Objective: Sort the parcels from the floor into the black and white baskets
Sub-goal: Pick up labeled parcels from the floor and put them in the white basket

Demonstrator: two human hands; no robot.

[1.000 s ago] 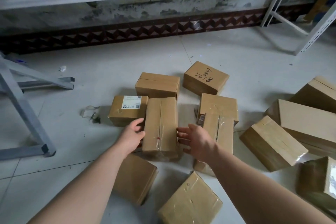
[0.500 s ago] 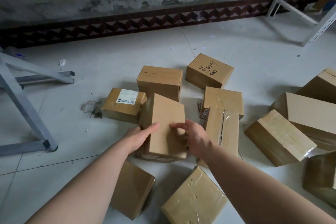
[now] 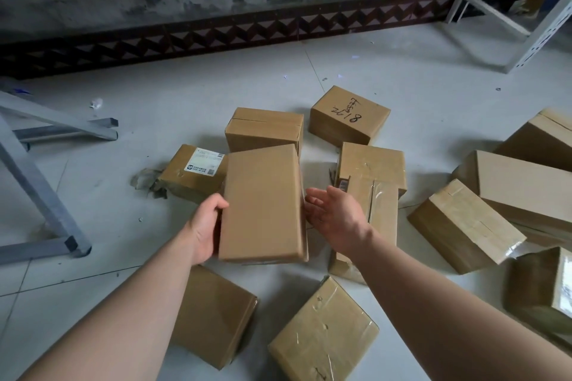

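The plain box is a flat oblong of brown cardboard with sharp corners and no dents. It looks stiff enough to take a firm squeeze and, judging by its size, light enough for one hand, though its weight cannot be read from here. The bare card should give dry skin a fair grip, better than the glossy tape on the taped parcel next to it. The two long sides look like the best places to hold it, with a palm on each and fingers underneath, so it cannot twist. It sits in the middle of the heap on the floor, its broad face turned up toward the camera and its far end covering part of the parcel behind. The labelled parcel lies just to its left. Whether its near end rests on the tiles cannot be told. The left hand grips the left long side, thumb curled over the edge onto the top face and the other fingers hidden under the box. That forearm reaches in from the lower left. The right hand hangs just beside the right long side, palm turned toward the box, fingers straight and slightly apart, holding nothing. Whether its fingertips touch the card is unclear. Neither basket is in view.
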